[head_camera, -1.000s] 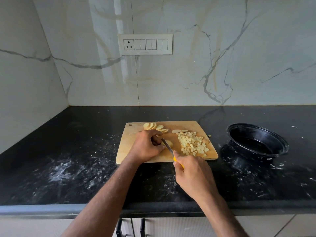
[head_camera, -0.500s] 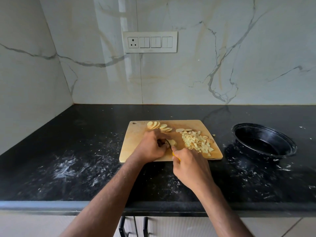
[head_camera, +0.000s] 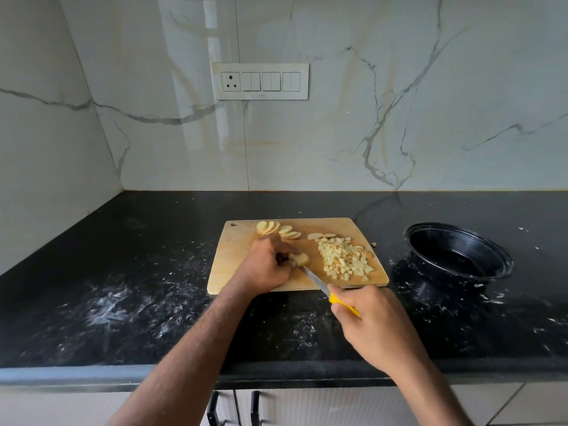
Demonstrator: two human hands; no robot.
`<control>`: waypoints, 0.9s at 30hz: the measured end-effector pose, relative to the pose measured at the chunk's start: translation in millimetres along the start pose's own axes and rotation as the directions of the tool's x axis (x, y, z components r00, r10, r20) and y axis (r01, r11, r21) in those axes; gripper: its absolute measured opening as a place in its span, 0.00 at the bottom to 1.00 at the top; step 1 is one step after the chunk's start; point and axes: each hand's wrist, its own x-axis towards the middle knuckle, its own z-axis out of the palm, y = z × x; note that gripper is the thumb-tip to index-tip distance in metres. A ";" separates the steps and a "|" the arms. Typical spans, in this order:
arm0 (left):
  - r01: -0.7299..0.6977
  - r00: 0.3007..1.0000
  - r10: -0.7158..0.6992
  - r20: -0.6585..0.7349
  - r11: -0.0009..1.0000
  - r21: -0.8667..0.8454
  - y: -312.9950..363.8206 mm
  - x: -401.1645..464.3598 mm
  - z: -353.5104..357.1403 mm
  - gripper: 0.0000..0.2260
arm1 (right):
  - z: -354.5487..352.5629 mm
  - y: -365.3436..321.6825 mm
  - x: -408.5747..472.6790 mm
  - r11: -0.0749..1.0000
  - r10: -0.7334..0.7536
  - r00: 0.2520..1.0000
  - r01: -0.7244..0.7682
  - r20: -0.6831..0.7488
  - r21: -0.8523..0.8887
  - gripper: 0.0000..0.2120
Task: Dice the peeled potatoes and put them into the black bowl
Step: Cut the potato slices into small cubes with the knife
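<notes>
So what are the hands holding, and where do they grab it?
The right hand grips the knife by its yellow handle. The left hand pinches a stack of potato slices on the board.

No readable text, label, brand or number shows anywhere: the switch plate (head_camera: 260, 81), board (head_camera: 236, 256), bowl (head_camera: 504, 262) and knife (head_camera: 333, 295) all carry no legible marking.

1 cutting board (head_camera: 242, 250), 1 knife (head_camera: 319, 284), 1 black bowl (head_camera: 458, 250), 1 diced pile (head_camera: 344, 256), 2 hands, 1 switch panel (head_camera: 261, 81).
</notes>
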 end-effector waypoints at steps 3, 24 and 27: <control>-0.021 1.000 0.021 0.001 1.000 -0.003 0.8 0.1 -3.3 0.14 | -14.0 3.5 -1.5 0.992 0.034 0.995 -0.022 -0.098 0.122 0.14; -0.136 0.991 0.128 0.047 0.928 0.346 12.2 8.5 13.4 0.11 | 20.7 -5.8 22.4 0.999 0.035 0.963 -0.041 -0.269 -0.019 0.17; -0.075 0.997 0.068 0.031 0.945 0.319 8.3 7.2 11.6 0.12 | 20.7 -6.7 22.5 0.999 0.021 0.964 -0.033 -0.267 -0.040 0.16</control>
